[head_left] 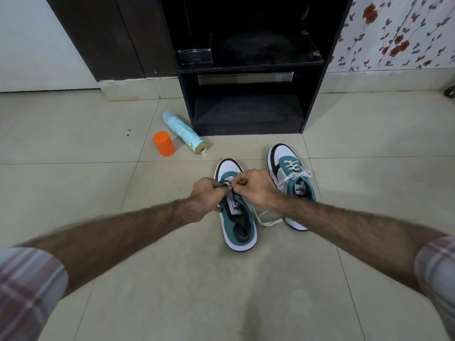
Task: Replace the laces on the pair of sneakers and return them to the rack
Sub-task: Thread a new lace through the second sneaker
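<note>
Before the rack (248,70), on the floor (98,183), your two sneakers stand apart from it: the right sneaker (290,178) already tied, the left sneaker (237,217) nearer you. Left of the rack's foot lie a spray can (183,131) and an orange cap (164,143). Your left hand (206,195) and right hand (256,185) both pinch the lace (227,184) over the left sneaker.

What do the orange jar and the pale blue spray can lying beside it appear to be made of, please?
The orange jar looks like matte plastic: opaque, uniform colour, soft dull sheen. The spray can looks like metal under a printed coating, going by its shiny gold-toned rimmed base.
</note>
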